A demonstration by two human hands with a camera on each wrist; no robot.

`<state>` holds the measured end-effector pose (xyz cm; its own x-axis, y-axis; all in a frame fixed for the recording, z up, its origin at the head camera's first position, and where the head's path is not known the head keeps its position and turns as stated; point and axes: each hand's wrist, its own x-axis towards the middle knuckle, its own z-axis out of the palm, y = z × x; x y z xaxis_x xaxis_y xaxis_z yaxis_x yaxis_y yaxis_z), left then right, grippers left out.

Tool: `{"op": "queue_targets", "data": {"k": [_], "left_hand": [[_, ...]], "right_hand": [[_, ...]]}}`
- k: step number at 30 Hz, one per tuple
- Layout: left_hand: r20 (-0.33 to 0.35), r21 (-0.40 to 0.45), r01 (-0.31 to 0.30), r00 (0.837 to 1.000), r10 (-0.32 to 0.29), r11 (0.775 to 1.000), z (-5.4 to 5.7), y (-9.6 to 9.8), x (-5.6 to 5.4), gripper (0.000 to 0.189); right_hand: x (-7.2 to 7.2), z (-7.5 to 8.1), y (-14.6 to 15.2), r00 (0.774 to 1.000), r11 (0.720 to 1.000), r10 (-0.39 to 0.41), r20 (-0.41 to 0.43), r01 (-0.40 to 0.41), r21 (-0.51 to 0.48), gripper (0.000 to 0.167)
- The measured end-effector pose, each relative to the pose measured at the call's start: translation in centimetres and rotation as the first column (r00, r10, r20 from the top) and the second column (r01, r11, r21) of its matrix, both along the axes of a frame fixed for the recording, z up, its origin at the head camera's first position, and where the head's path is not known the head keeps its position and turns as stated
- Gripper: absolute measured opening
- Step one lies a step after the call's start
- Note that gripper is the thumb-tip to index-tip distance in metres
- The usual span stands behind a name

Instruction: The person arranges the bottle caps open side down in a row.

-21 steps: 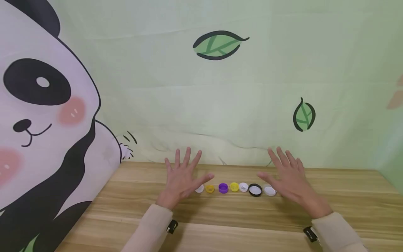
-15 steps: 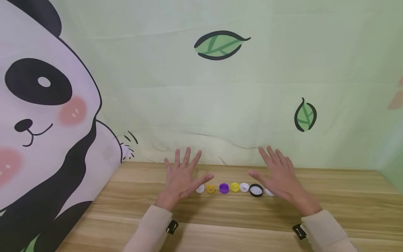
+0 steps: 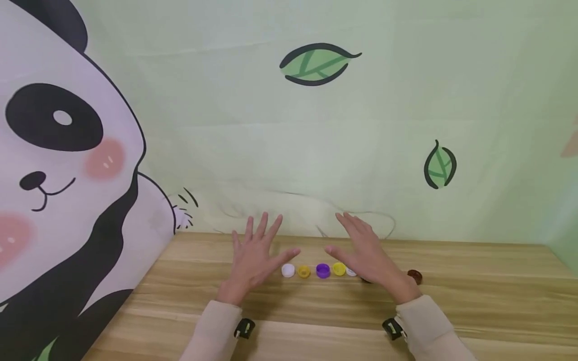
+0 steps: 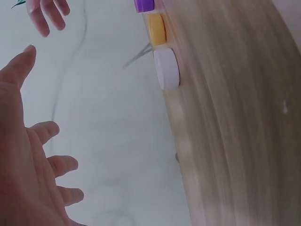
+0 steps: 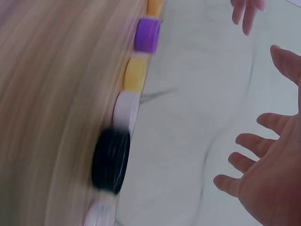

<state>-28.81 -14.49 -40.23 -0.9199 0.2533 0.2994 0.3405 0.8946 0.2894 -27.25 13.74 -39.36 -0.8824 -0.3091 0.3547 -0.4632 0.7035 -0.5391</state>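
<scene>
A row of bottle caps lies on the wooden table. From the left in the head view come a white cap (image 3: pixel 288 271), an orange cap (image 3: pixel 304 272), a purple cap (image 3: pixel 322 271) and a yellow cap (image 3: pixel 339 269). Farther right, my right hand (image 3: pixel 368 258) covers much of a second white cap (image 3: pixel 351 272) and the black cap (image 5: pixel 111 160). Another white cap (image 5: pixel 100 214) shows only in the right wrist view. Past my right wrist sits a dark brown cap (image 3: pixel 415 277). My left hand (image 3: pixel 254 261) hovers beside the row's left end, fingers spread. Both hands are raised and hold nothing.
Behind the wooden table (image 3: pixel 487 291) hangs a pale green cloth backdrop (image 3: pixel 217 125) with a printed panda (image 3: pixel 45 200) and leaves. Black straps (image 3: pixel 245 328) sit at both sleeve cuffs.
My right hand has swept left over the row, now covering the black cap and uncovering the brown one. My left hand has shifted slightly left, revealing the whole first white cap.
</scene>
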Motion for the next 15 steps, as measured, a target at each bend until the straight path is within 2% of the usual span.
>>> {"op": "queue_targets", "data": {"k": [5, 9, 15], "left_hand": [[-0.022, 0.038, 0.008, 1.0, -0.007, 0.999, 0.3, -0.4, -0.1, 0.094], [-0.009, 0.092, 0.015, 1.0, -0.014, 0.996, 0.4, -0.9, -0.2, 0.092], [0.022, 0.211, 0.05, 0.998, -0.056, 0.976, 0.3, -1.5, 0.0, 0.09]], "right_hand": [[-0.8, 0.0, -1.6, 0.998, 0.996, 0.057, 0.029, -0.054, -0.071, 0.083], [-1.2, -0.1, -2.8, 0.994, 0.992, 0.076, 0.084, -0.067, -0.107, 0.081], [-1.7, -0.6, -4.2, 0.989, 0.985, 0.104, 0.107, -0.088, -0.148, 0.073]]}}
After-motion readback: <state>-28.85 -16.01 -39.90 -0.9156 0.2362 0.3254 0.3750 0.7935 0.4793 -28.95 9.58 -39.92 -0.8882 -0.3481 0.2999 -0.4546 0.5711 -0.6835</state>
